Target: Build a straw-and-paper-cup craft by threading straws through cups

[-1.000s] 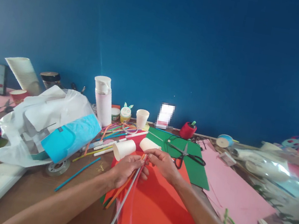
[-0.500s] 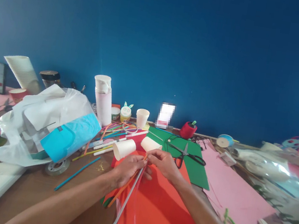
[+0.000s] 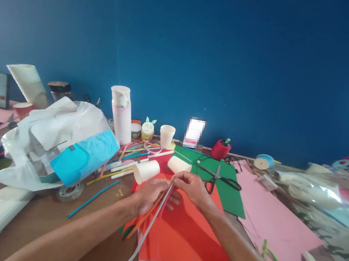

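Observation:
My left hand (image 3: 151, 196) and my right hand (image 3: 191, 189) meet above an orange-red sheet (image 3: 192, 243). Both are closed in a pinch around the upper ends of several pipe cleaners. From my fingers a long whitish pipe cleaner (image 3: 146, 236) hangs toward the bottom edge, with an orange pipe cleaner (image 3: 141, 223) to its left and a pink pipe cleaner (image 3: 166, 202) to its right. The pinched ends are mostly hidden by the fingertips. Just beyond my hands a white paper cup (image 3: 147, 171) and another paper cup (image 3: 180, 165) lie on their sides.
Black-handled scissors (image 3: 217, 178) rest on green paper (image 3: 233, 197). A plastic bag (image 3: 39, 135) fills the left side, beside a blue pipe cleaner (image 3: 92, 199). A white bottle (image 3: 121, 117) and an upright cup (image 3: 166, 136) stand near the wall. Pink paper (image 3: 279, 222) spreads to the right.
My hands stay together on the pipe cleaners with only a slight shift of the fingers. The whole view has moved a little.

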A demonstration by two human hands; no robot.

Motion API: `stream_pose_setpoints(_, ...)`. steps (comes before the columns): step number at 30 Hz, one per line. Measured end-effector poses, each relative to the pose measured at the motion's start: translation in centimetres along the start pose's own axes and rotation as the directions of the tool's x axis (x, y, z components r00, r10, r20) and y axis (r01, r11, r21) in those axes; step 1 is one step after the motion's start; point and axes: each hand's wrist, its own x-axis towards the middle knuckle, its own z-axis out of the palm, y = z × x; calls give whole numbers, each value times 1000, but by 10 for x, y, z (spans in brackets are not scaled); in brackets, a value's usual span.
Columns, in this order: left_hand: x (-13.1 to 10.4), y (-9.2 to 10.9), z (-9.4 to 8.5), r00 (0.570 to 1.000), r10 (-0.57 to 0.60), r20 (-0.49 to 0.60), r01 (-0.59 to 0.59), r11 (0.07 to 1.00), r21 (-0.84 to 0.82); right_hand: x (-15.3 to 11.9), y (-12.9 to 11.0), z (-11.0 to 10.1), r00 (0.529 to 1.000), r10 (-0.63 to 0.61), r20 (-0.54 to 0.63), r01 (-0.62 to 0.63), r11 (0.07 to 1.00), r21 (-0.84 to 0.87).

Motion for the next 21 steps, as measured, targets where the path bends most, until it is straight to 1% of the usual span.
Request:
stream_pose_setpoints(4, 1, 0, 0, 1000, 1, 6, -1, 1000, 10, -1, -2, 1, 1000, 13, -25, -14, 1000, -22)
stream_pose_setpoints(10, -1, 2, 0, 999, -36, -10, 36, 999, -22, -2, -4, 3, 999, -4, -38, 2, 999, -52)
stream_pose_setpoints(12, -1, 3, 0, 999, -45, -3, 45, 998, -33, -2, -3, 3, 999, 8, -33, -9, 999, -36)
stream_pose_setpoints(18, 1, 0, -5, 995, -69, 74, 74, 995, -67, -2, -1, 1, 999, 34, -1, -34, 998, 54)
stream_pose_setpoints(21, 2, -1, -7, 991, -92, 93, 101, 991, -90, -2, -1, 0, 999, 44, 12, -44, 995, 90)
